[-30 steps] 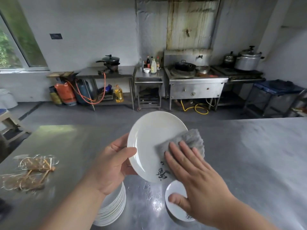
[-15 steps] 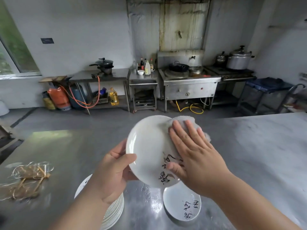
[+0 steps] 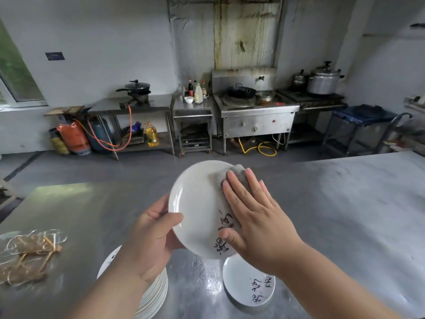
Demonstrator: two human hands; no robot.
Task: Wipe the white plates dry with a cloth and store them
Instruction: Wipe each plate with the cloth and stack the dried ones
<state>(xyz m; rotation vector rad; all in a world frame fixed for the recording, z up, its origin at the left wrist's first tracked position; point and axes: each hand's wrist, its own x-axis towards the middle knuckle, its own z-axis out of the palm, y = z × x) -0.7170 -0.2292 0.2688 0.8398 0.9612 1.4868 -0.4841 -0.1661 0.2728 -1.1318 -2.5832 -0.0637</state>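
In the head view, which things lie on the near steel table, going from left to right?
Tangle of tan loops → stack of white plates → single white plate lying flat.

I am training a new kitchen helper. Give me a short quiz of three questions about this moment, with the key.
1. True or false: the left hand grips the held plate by its rim.
2. What presses the grey cloth on this plate? A) right hand B) left hand C) nothing
3. Fill in: the stack of plates stands on the table under the ____ forearm.
Key: 1 true; 2 A; 3 left.
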